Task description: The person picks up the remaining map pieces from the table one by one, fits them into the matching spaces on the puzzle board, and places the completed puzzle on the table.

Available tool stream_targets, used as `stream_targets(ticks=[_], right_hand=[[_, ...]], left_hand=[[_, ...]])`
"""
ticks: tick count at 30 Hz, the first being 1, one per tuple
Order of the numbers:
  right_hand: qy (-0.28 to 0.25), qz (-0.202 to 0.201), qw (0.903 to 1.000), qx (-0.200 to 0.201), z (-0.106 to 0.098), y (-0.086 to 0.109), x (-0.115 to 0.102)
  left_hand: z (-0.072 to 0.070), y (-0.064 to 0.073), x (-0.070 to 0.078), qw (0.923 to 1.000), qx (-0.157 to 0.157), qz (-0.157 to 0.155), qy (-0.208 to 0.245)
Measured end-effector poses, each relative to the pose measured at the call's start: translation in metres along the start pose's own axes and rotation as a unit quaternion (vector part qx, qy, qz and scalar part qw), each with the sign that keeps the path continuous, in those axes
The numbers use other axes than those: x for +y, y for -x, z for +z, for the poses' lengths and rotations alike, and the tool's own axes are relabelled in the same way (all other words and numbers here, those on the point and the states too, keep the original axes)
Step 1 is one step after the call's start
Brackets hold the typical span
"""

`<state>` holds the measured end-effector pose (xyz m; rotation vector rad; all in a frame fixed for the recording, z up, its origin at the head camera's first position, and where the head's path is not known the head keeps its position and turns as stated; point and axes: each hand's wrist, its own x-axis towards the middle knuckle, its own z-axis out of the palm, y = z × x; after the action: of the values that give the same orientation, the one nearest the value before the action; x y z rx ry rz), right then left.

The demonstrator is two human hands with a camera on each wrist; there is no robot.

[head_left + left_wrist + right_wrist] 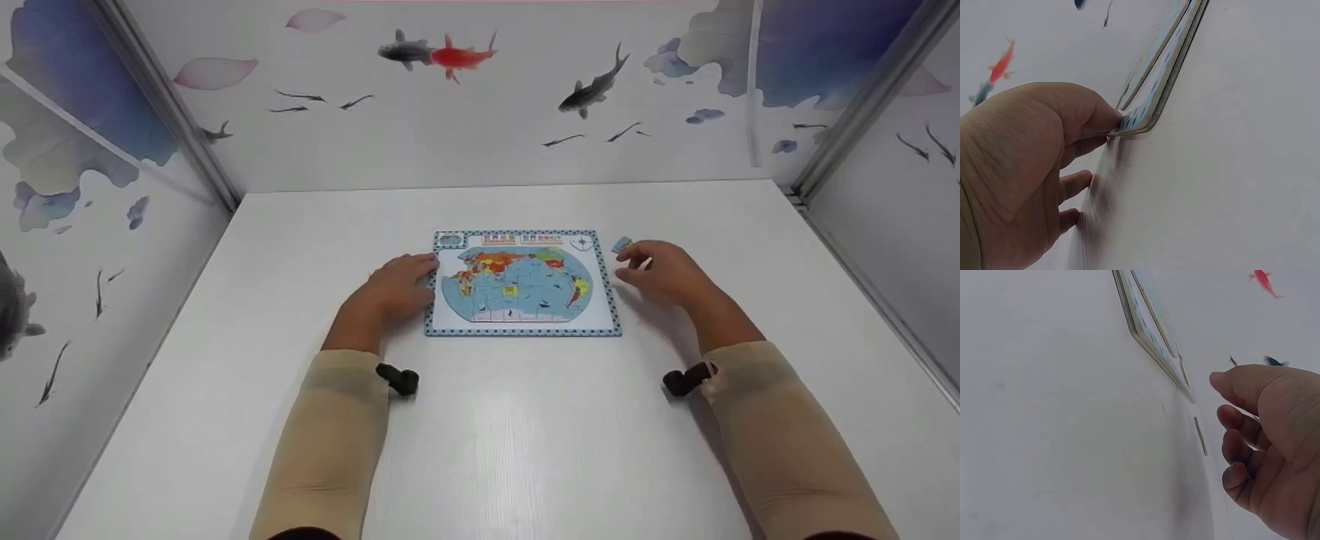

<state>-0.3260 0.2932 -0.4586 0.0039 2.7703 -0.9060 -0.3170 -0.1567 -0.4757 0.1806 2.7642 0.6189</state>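
Observation:
A flat world-map jigsaw puzzle (525,328) with a blue dotted border lies on the white table. My left hand (401,287) rests along its left edge, fingers towards the far corner. In the left wrist view, the thumb (1107,115) touches the dotted border near a corner and the other fingertips are close to the table. Right of the board, my right hand (664,274) hovers with loosely bent fingers and nothing visible between them. Just beyond its fingertips lies a small bluish puzzle piece (622,244), seen edge-on in the right wrist view as a thin strip (1201,436).
The white table (495,435) is walled in by white panels (480,142) painted with fish and petals. Metal posts (169,105) stand at the corners. A black wrist device (399,379) sits by the left cuff, another (686,379) by the right.

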Motion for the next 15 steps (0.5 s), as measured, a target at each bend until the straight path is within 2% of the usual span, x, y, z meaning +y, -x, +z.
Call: stream_targets(ticks=[9,15], right_hand=[[-0.054,0.027,0.9977,0.029,-0.007,-0.013,0.011],[-0.064,0.047,0.9963,0.031,-0.008,-0.026,0.01]], left_hand=[[0.0,0.0,0.0,1.0,0.0,0.002,0.004],[-0.001,0.001,0.001,1.0,0.0,-0.004,0.003]])
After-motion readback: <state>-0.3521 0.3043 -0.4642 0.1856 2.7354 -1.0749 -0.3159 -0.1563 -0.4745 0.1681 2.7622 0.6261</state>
